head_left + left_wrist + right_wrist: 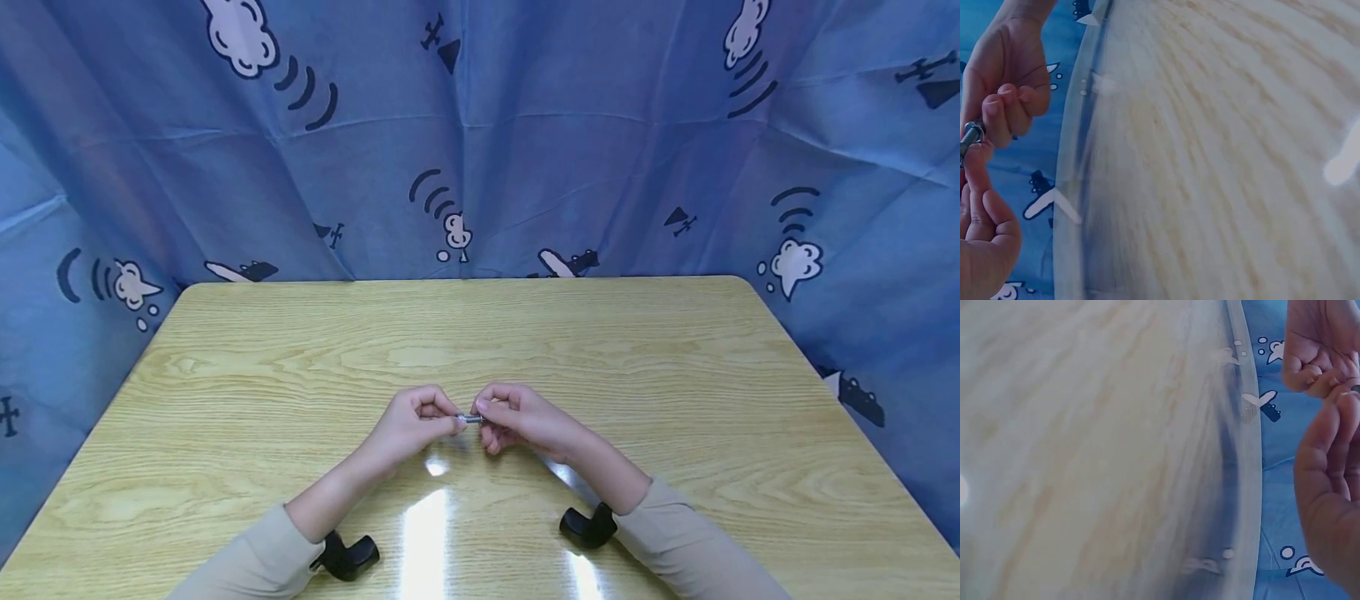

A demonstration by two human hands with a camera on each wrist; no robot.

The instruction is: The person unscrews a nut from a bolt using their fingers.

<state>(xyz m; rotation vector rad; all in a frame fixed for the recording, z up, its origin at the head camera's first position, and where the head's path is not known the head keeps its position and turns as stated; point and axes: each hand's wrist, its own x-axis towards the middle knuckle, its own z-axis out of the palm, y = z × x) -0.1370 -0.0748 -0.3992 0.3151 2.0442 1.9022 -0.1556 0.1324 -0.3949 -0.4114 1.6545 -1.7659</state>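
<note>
A small silvery bolt (472,418) spans the gap between the two hands, held over the table. Thumb and fingers of the left hand (416,423) pinch its left end. At the other end, the right hand (521,418) grips it with thumb and forefinger, its other fingers curled below. Threads show on the bolt (965,145) in the left wrist view, with a wider ring-shaped metal piece (975,129) by the right fingertips; whether this is a nut or a washer I cannot tell. In the right wrist view the right hand's fingers (1319,440) hide most of the bolt.
The wood-grain table (300,358) has rounded far corners and glossy light reflections near its front. Behind it and at both sides hangs a blue printed curtain (570,167). Black wrist-worn devices (348,558) sit at the cuffs of both light sleeves.
</note>
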